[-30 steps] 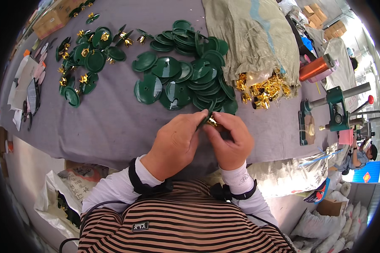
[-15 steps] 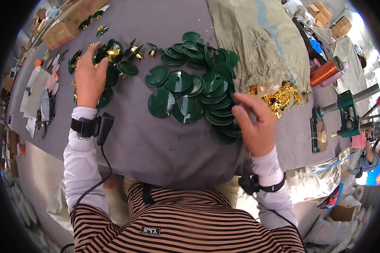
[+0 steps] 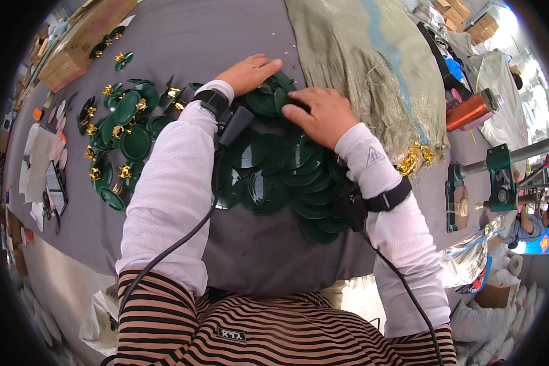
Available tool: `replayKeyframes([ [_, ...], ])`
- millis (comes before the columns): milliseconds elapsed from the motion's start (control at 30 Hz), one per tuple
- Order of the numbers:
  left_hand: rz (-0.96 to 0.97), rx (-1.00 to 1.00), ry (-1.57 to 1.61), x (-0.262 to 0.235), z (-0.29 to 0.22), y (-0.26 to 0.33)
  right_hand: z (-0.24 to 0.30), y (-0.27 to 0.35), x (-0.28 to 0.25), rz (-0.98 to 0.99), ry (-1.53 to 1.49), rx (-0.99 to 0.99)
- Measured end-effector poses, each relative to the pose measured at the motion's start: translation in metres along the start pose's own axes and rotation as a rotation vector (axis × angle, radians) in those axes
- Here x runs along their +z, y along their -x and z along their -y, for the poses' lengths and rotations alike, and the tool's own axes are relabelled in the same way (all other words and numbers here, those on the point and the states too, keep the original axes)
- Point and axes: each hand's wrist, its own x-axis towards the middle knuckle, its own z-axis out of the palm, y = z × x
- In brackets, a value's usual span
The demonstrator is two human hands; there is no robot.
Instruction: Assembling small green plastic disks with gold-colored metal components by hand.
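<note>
A: What carries it all?

B: A grey surface [image 3: 183, 36], the biggest thing here. Next in size is a woven sack [image 3: 372, 67] lying flat at upper right, with gold bits [image 3: 416, 160] spilling at its lower edge. Whether more sit inside it I cannot tell; the cloth hides that.

A: And the green heap?

B: A pile of plain discs [image 3: 280, 177], overlapping loosely in the middle of the surface, partly under both forearms. To the left lies a second group, discs with gold bows [image 3: 119, 131], spread out more singly. A cardboard box [image 3: 82, 43] stands at the far left corner, its contents out of view.

A: The hands?

B: The left hand [image 3: 248, 72] lies flat, fingers fairly spread, on the far edge of the pile, holding nothing that I can see. The right hand [image 3: 321, 113] curls its fingers down onto a disc at the top of the pile, probably pinching its rim, though the fingertips are hidden.

A: How would a disc handle?

B: I judge it light, thin, stiff and glossy, so slippery when stacked. Take one by the rim, thumb under and finger over, sliding it off its neighbours.
</note>
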Motion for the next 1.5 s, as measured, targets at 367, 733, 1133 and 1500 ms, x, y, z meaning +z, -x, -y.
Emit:
replayKeyframes([
  [367, -0.014, -0.088, 0.212, 0.011, -0.091, 0.091, 0.028, 0.099, 0.002, -0.217, -0.086, 0.026],
  [733, -0.328, -0.229, 0.386, -0.017, -0.126, 0.205, -0.055, 0.224, -0.025, -0.471, 0.082, 0.287],
  [1133, -0.206, 0.192, -0.381, 0.007, -0.174, 0.217, -0.053, 0.210, -0.006, -0.528, 0.196, 0.178],
  [1500, 0.106, 0.447, -0.429, -0.012, -0.183, 0.191, -0.039, 0.227, -0.009, -0.655, -0.026, 0.159],
])
